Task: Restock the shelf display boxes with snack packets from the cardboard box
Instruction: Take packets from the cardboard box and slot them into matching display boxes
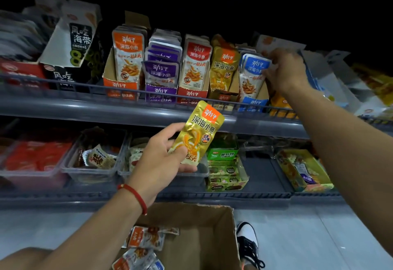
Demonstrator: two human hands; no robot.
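My left hand (158,159) grips a gold snack packet (198,133), raised in front of the upper shelf edge. My right hand (286,70) reaches to the upper shelf and its fingers curl round the blue packets (252,74) standing in the blue display box (253,102). Along that shelf stand an orange display box (120,87), a purple one (161,94), a red one (192,95) and a gold one (223,97), each with upright packets. The open cardboard box (204,233) sits on the floor below, with a few orange-labelled packets (146,237) inside.
A grey wire rail (85,87) runs along the upper shelf front. The lower shelf holds clear plastic trays (91,171), a green snack box (225,169) and a yellow box (306,169). Black-and-white seaweed boxes (74,42) stand at upper left. A shoe (247,242) is beside the cardboard box.
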